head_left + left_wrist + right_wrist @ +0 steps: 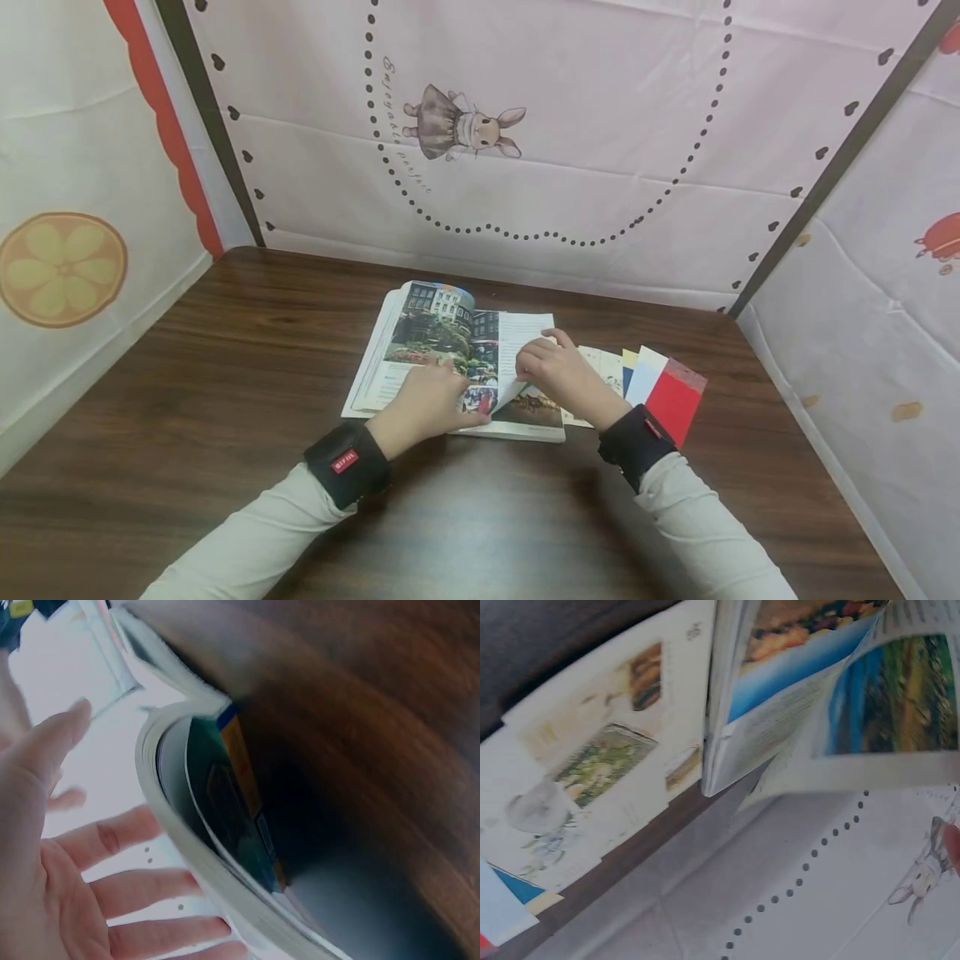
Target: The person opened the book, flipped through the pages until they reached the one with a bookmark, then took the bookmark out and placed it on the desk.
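A thick illustrated book (437,332) lies open on the wooden table, its left pages arching up toward the spine. My left hand (427,400) rests on the lower part of the left side, thumb reaching past the gutter. In the left wrist view, that hand (97,885) has its fingers spread and nearly straight against the curved pages (176,802). Over the right side, my right hand (558,371) pinches a page (510,393) that is lifted and bent. The right wrist view shows this raised page (889,761) with a colour picture; most of the right hand is out of that view.
Beside the book's right edge, several cards lie fanned out: cream illustrated ones (577,772), a pale blue one (646,375) and a red one (677,402). The dark wooden table (187,358) is bordered by printed cloth walls (600,108).
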A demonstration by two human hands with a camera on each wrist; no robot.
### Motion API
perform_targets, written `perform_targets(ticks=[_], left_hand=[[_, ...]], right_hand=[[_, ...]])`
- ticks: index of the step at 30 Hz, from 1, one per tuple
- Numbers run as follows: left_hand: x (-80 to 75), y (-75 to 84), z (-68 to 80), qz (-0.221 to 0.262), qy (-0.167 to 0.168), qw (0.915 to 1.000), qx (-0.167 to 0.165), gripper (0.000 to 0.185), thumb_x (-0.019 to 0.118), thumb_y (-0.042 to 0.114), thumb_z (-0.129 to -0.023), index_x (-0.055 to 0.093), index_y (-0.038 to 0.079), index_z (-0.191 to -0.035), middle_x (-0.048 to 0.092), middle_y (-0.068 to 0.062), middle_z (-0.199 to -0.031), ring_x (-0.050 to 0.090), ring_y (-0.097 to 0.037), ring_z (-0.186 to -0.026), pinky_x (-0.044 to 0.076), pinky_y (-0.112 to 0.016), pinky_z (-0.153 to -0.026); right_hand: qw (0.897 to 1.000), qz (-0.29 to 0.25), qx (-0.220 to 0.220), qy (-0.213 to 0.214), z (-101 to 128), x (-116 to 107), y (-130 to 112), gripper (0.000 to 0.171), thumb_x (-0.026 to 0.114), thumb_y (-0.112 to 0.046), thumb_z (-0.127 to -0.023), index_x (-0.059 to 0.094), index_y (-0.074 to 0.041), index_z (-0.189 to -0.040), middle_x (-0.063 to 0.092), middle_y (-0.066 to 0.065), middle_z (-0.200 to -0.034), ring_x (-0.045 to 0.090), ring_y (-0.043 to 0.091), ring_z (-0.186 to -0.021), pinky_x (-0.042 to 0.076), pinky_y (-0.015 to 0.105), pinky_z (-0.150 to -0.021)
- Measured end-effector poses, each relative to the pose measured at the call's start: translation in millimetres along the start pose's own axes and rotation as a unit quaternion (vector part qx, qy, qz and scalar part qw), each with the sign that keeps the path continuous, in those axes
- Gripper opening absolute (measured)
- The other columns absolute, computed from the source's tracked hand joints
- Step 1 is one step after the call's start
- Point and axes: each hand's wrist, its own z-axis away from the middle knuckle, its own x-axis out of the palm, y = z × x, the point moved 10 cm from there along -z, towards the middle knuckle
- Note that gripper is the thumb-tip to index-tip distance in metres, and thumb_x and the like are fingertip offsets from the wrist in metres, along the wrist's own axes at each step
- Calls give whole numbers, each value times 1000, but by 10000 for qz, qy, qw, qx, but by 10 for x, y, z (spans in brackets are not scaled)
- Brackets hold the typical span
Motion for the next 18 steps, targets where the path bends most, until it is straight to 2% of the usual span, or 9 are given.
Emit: perform_targets(ticks=[3, 5, 8, 10, 11, 13, 15, 17, 18], left_hand=[[12, 24, -14, -99, 49, 9998, -153, 62, 61, 70, -73, 69, 9, -75, 70, -20, -93, 64, -44, -97, 54, -41, -56], [5, 55, -23, -174, 204, 9995, -169, 58, 62, 67, -75, 68, 9, -71, 71, -20, -88, 64, -44, -97, 54, -42, -55], [-29, 97, -23, -295, 536, 9980, -165, 43, 66, 49, -82, 69, 8, -67, 71, -23, -90, 63, -46, -100, 56, -45, -55], [-58, 103, -19, -346, 731, 9966, -178, 31, 65, 34, -84, 70, 8, -68, 70, -25, -93, 62, -48, -100, 55, -47, -54], [-78, 99, -15, -311, 832, 9959, -182, 28, 64, 28, -84, 69, 7, -65, 70, -24, -89, 65, -46, -95, 55, -46, -53], [-127, 44, -7, -59, 998, 9945, -314, 30, 62, 23, -85, 63, 6, -60, 70, -20, -80, 68, -37, -78, 51, -40, -46], [-182, -64, 7, 359, 1116, 9913, -604, 38, 59, 24, -87, 53, 7, -53, 64, -13, -64, 62, -26, -59, 43, -33, -41], [-226, -203, 23, 973, 1200, 9837, -923, 41, 56, 26, -90, 51, 7, -54, 57, -8, -55, 51, -20, -47, 36, -28, -39], [-236, -284, 33, 1330, 1184, 9776, -1126, 40, 55, 28, -91, 53, 6, -58, 55, -7, -53, 49, -18, -45, 34, -26, -39]], right_hand=[[9957, 331, -358, 783, -39, -168, -132, 15, 76, -17, -76, 66, -14, -87, 70, 0, -97, 63, 17, -100, 42, 44, -100], [9886, 433, -668, 1278, -51, -261, -245, 19, 79, -17, -73, 66, -14, -86, 70, 1, -101, 62, 19, -103, 44, 44, -98], [9766, 456, -1036, 1827, -58, -356, -387, 23, 81, -15, -69, 64, -13, -85, 70, 5, -107, 60, 22, -108, 44, 46, -97], [9730, 321, -994, 2056, -62, -404, -394, 25, 81, -12, -69, 64, -12, -87, 68, 7, -112, 58, 25, -110, 44, 48, -97], [9730, 184, -862, 2135, -63, -423, -360, 26, 80, -11, -70, 63, -10, -90, 67, 9, -114, 57, 26, -112, 43, 48, -97], [9757, -149, -394, 2149, -63, -429, -224, 31, 78, -10, -73, 62, -7, -99, 64, 12, -119, 55, 29, -115, 41, 49, -98], [9805, -483, 254, 1888, -55, -366, -31, 40, 75, -11, -78, 58, -3, -113, 58, 15, -127, 51, 32, -121, 39, 52, -101], [9848, -728, 938, 1269, -38, -213, 162, 50, 71, -16, -83, 51, 0, -126, 51, 18, -135, 46, 35, -127, 38, 55, -102], [9856, -823, 1231, 815, -22, -103, 242, 55, 70, -20, -85, 47, 0, -131, 49, 19, -138, 43, 36, -130, 37, 56, -103]])
